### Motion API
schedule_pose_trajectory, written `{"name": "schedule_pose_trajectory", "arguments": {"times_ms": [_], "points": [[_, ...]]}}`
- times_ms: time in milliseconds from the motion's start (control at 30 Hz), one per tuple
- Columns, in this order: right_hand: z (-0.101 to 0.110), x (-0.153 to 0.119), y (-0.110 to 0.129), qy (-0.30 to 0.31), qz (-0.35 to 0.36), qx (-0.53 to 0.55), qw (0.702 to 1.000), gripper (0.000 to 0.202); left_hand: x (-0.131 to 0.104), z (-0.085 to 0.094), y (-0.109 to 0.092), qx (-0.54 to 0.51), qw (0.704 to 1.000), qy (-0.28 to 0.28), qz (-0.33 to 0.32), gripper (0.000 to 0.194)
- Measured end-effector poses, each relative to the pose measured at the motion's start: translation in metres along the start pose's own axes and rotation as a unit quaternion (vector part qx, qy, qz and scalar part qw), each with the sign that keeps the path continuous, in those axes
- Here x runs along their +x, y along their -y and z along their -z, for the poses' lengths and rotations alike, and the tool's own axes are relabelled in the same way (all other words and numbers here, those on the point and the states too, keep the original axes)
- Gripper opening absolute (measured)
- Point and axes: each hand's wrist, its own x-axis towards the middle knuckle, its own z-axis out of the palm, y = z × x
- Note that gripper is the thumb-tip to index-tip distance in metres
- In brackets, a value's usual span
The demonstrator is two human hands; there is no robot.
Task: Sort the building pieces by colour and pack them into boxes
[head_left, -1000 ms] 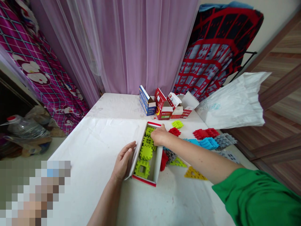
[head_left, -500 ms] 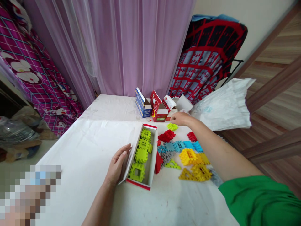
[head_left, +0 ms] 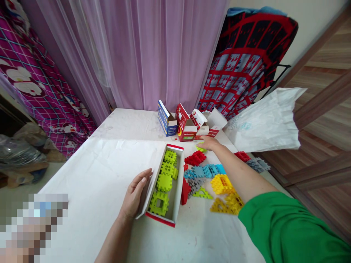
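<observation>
A shallow open box (head_left: 177, 197) with red ends holds several lime-green blocks (head_left: 165, 182) in a row. My left hand (head_left: 137, 190) rests against the outside of its raised left flap, thumb and fingers slightly bent. Beyond the box, my right hand (head_left: 210, 143) reaches over a lime-green piece (head_left: 202, 149), its fingertips at the piece. Whether those fingers grip it is too small to tell. Red blocks (head_left: 195, 158), light-blue blocks (head_left: 199, 171), grey pieces (head_left: 195, 185), a green triangle (head_left: 203, 193) and yellow blocks (head_left: 221, 184) lie right of the box.
A blue box (head_left: 168, 122), a red box (head_left: 185, 126) and further open cartons (head_left: 199, 122) stand at the table's back. A white bag (head_left: 265, 122) lies at the right edge. More red (head_left: 242, 156) and grey pieces (head_left: 258, 164) lie beyond my right arm.
My right hand has moved down from beside the cartons onto the lime-green piece. The right forearm has shifted, uncovering red and grey pieces. My left hand stays at the flap.
</observation>
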Motion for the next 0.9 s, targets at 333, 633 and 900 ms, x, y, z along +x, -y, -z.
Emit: {"name": "schedule_pose_trajectory", "arguments": {"times_ms": [333,633,900], "points": [[-0.003,0.004,0.018,0.019,-0.014,-0.048,0.999,0.042,0.001,0.001,0.004,0.003,1.0,0.006,-0.007,0.044],[0.002,-0.009,0.009,-0.05,-0.007,-0.019,0.999,0.044,0.001,0.002,0.004,0.009,1.0,0.008,-0.013,0.047],[0.043,-0.069,0.047,-0.123,0.142,0.097,0.977,0.059,0.002,0.002,0.005,0.027,0.999,0.008,-0.02,0.051]]}}
